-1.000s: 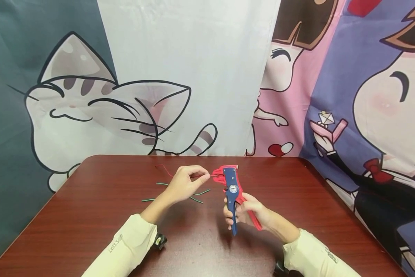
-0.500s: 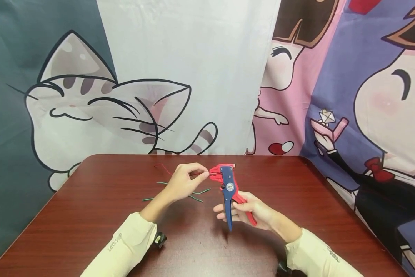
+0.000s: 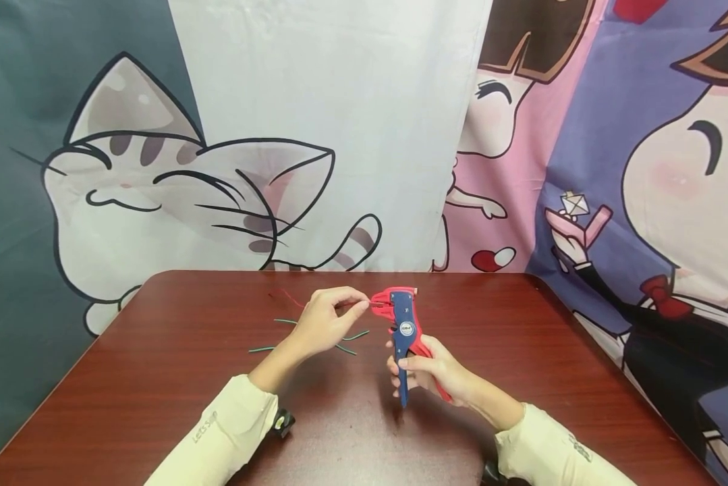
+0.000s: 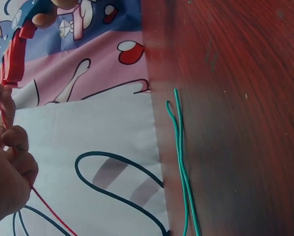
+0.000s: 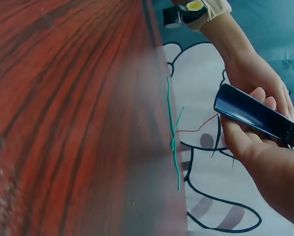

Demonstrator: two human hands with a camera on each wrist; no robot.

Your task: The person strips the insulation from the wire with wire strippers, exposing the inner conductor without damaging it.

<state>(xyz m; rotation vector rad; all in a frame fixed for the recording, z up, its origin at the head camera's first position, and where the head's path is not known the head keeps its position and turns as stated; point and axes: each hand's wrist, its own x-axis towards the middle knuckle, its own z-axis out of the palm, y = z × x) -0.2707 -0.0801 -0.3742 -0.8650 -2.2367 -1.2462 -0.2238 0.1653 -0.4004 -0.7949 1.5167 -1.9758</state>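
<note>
My left hand (image 3: 327,318) pinches a thin red wire (image 4: 50,209) between thumb and fingers, close to its right end. That end meets the red jaws of a blue and red wire stripper (image 3: 405,324); the fingertips hide part of it. The wire's free tail trails left behind the hand. With my right hand (image 3: 441,372) I hold the stripper upright by its handles, the thumb across the blue one. In the right wrist view, the blue handle (image 5: 250,112) crosses the fingers. How far the wire sits inside the jaws is too small to tell.
Two green wires (image 4: 182,167) lie on the brown tabletop (image 3: 175,351), partly behind the left forearm in the head view. A cartoon-printed cloth (image 3: 339,135) hangs behind the table. A black wrist camera (image 3: 283,422) sits under the left sleeve.
The right fingers loosened and the stripper shifted slightly left. Now they are back around the blue handle, and the tool has moved slightly right. The left hand has barely moved.
</note>
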